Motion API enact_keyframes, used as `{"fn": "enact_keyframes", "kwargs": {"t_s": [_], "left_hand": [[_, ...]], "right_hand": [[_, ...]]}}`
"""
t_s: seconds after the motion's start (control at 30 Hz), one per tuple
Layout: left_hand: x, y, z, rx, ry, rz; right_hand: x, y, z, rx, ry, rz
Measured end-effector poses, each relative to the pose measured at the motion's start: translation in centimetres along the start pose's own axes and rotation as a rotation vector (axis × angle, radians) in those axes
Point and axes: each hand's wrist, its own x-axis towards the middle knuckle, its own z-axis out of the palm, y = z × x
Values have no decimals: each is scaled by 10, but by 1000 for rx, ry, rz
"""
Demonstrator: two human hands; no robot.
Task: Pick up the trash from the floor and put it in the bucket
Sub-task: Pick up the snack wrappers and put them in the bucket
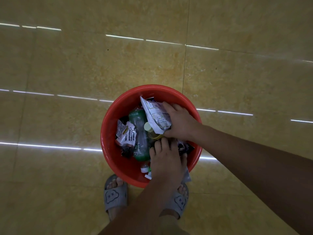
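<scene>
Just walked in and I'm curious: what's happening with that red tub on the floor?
A person in grey slippers stands over a red bucket, putting rubbish into it. The right hand grips a white snack packet inside the bucket; the left hand rests on dark wrappers beside it. A green bottle and more wrappers already lie inside.

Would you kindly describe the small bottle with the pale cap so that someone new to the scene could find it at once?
Find the red bucket on the tiled floor. Near its middle, right of the large clear green-labelled bottle and beside the white pouch that the right hand grips, sits the small bottle. It alone has a round cream cap and yellowish contents.
</scene>
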Motion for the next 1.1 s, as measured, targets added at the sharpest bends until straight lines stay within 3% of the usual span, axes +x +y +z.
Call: {"fn": "enact_keyframes", "kwargs": {"t_s": [0.17, 0.33, 0.47, 0.8, 1.1], "left_hand": [[-25, -16, -23, -154, -13, 185], [-44, -16, -48, -200, -45, 231], [-32, -10, -92, -254, -105, 283], [-2, 43, -202, -189, -30, 406], [-11, 98, -307, -170, 19, 393]], "right_hand": [[-33, -10, -10, -102, 76, -159], [-56, -9, -11, -70, 31, -124], [-80, -16, -35, -32, 111, -97], [-137, -38, -148, 4, 259, -30], [-210, -51, -253, -8, 340, -6]]}}
